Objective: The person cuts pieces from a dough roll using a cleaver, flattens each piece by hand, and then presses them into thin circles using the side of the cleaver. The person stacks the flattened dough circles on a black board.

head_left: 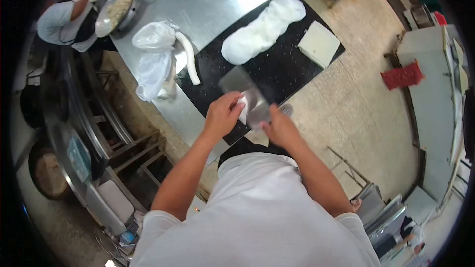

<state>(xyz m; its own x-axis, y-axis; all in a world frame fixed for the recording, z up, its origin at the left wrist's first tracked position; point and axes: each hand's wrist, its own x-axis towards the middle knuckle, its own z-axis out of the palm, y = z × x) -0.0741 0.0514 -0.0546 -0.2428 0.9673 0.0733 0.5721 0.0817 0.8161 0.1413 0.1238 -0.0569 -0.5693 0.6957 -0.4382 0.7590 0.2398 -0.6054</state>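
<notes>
Landmark: black board [277, 76] on the metal tabletop [198, 7]. Right hand [283, 127], at the board's near edge: fingers grasping one end of a grey flat blade [259, 112]; blade is motion-blurred, extends over the board. Left hand [222, 114], over board's near part: fingers pinched on a small white piece [244, 111] beside the blade; can't tell if the piece touches it. Long white mass [263, 30] on board's far half, white square slab [319, 44] at its right corner, white strip [188, 59] along its left edge.
</notes>
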